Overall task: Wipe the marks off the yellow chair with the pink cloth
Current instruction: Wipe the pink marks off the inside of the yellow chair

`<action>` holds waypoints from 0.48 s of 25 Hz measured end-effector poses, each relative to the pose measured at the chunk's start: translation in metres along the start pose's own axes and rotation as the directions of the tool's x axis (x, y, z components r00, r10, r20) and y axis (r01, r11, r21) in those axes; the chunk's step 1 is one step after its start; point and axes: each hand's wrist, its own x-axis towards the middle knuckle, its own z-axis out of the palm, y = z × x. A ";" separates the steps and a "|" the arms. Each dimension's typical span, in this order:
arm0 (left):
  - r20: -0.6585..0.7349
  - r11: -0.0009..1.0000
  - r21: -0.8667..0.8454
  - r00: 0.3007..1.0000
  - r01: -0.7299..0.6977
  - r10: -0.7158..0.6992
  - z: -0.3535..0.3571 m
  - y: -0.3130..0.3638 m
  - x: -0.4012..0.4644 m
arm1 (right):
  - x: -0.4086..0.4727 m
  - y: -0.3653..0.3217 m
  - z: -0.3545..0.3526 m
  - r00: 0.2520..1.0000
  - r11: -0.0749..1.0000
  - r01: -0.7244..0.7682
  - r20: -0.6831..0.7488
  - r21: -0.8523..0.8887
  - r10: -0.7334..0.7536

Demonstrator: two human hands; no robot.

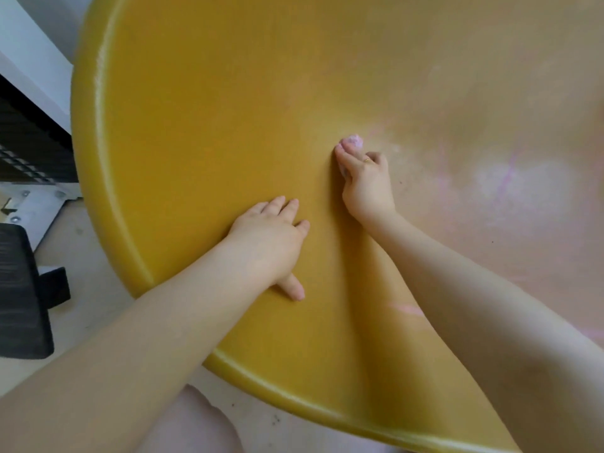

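The yellow chair fills most of the head view with its broad smooth surface and rounded rim. Pale pink and whitish smears cover its right part, and a short pink streak lies near my right forearm. My right hand grips the small bunched pink cloth, which peeks out past the fingertips and presses on the surface. My left hand rests flat on the chair, fingers spread, to the left of and nearer than the right hand.
A black office chair stands at the lower left on the pale floor. A white panel and a dark slatted unit sit at the far left beyond the rim.
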 end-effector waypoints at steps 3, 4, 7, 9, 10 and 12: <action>0.014 1.000 -0.008 1.000 -0.026 0.026 0.000 0.005 0.001 | -0.047 -0.012 -0.014 0.980 0.984 0.180 0.083 -0.006 -0.179; 0.004 0.999 -0.004 0.999 -0.034 0.034 0.001 0.006 0.001 | -0.073 -0.013 -0.022 0.962 0.972 0.235 0.134 0.025 -0.237; -0.017 0.998 0.008 0.998 -0.060 0.061 0.003 0.008 0.001 | -0.124 -0.008 -0.044 0.898 0.934 0.338 0.258 0.113 -0.356; 0.004 0.996 0.009 0.996 -0.091 0.091 0.004 0.012 0.001 | -0.115 0.003 -0.045 0.860 0.910 0.400 0.298 0.108 -0.413; 0.011 0.993 0.023 0.994 -0.114 0.113 0.003 0.013 0.001 | -0.101 0.010 -0.042 0.861 0.912 0.401 0.307 0.084 -0.407; -0.016 0.985 0.087 0.988 -0.151 0.153 0.000 0.014 0.003 | -0.063 0.032 -0.031 0.920 0.950 0.311 0.249 0.004 -0.302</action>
